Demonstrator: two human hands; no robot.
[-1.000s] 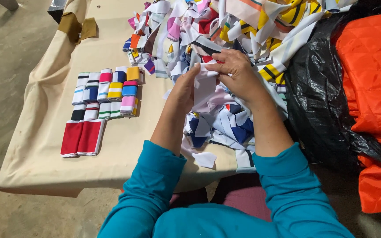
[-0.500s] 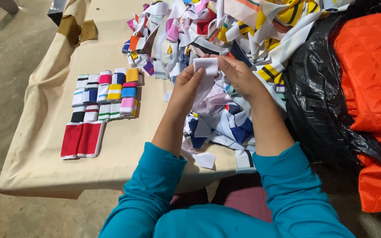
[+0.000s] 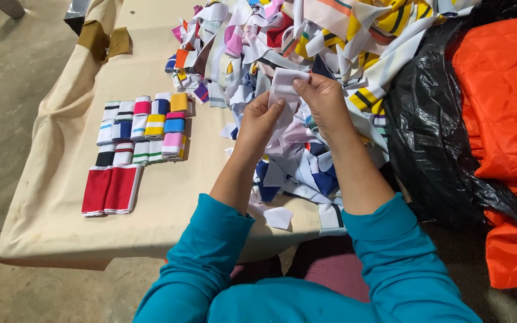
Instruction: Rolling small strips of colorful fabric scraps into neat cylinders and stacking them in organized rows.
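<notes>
My left hand and my right hand both grip a pale pink-white strip of fabric, held up above a big heap of mixed coloured fabric strips. The strip hangs down between my hands. To the left, folded strips lie in neat rows on the cloth-covered table, with two red folded pieces at the near end. My sleeves are teal.
A black plastic bag lies to the right of the heap, holding orange quilted fabric. A small white scrap rests near the table's front edge. Olive cloth pieces hang at the far left corner. Concrete floor lies to the left.
Both hands have lifted the pale strip slightly higher and away from me, and the strip is now held more upright between the fingers.
</notes>
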